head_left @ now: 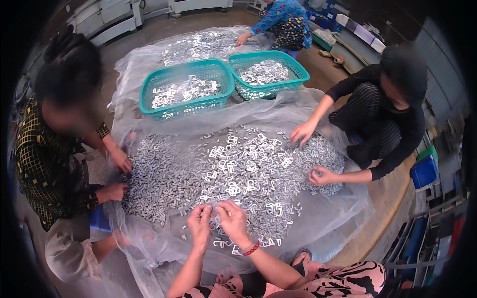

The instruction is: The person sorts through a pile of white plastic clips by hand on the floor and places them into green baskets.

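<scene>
My left hand (199, 224) and my right hand (232, 223) meet fingertip to fingertip above the near side of a spread of small metal parts. Both are closed in a pinch; whatever lies between the fingers is too small to make out. Beneath and beyond them lie bright, loop-shaped metal pieces (232, 188) mixed with short grey cylindrical pieces (164, 186), which pile up thickest at the left. Several loose loop pieces (268, 242) rest just right of my right wrist. All of it lies on a translucent plastic sheet (323, 226).
Two green plastic baskets (144, 102) (305, 77) holding loop pieces stand beyond the pile. Co-workers sit at left (54, 149) and right (397, 114), hands at the pile's edges. Another person (283, 25) reaches into a farther heap (198, 47). A blue bin (425, 171) stands far right.
</scene>
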The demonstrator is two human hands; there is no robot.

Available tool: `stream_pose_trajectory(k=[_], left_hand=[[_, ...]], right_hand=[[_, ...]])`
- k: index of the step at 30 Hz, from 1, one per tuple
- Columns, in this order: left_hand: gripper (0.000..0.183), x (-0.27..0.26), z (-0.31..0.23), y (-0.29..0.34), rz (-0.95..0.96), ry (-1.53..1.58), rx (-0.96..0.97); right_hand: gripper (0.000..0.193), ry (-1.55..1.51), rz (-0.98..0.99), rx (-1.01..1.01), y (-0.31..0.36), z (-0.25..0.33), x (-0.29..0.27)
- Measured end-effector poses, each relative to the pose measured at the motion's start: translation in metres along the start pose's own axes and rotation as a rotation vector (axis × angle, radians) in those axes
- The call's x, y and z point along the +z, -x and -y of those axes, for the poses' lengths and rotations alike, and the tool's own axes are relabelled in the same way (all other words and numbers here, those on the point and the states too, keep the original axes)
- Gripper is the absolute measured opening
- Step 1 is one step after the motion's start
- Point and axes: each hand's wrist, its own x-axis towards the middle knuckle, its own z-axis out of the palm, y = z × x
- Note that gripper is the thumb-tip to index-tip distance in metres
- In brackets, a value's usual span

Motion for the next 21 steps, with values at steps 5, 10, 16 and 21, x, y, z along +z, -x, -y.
stream_pose_trajectory(k=[5, 10, 16, 21], left_hand=[[0.016, 0.003, -0.019, 0.005, -0.028, 0.117, -0.074], [0.015, 0.01, 0.005, 0.013, 0.018, -0.012, -0.017], [0.016, -0.015, -0.002, 0.008, -0.045, -0.102, -0.048], [0.023, 0.014, -0.007, 0.002, 0.052, -0.154, -0.114]], right_hand=[[0.009, -0.04, 0.004, -0.034, 0.001, 0.002, 0.005], [0.011, -0.046, 0.0, 0.143, 0.005, -0.02, -0.014], [0.013, 0.03, 0.066, -0.016, 0.015, -0.008, 0.008], [0.017, -0.021, 0.023, 0.223, -0.003, -0.038, -0.012]])
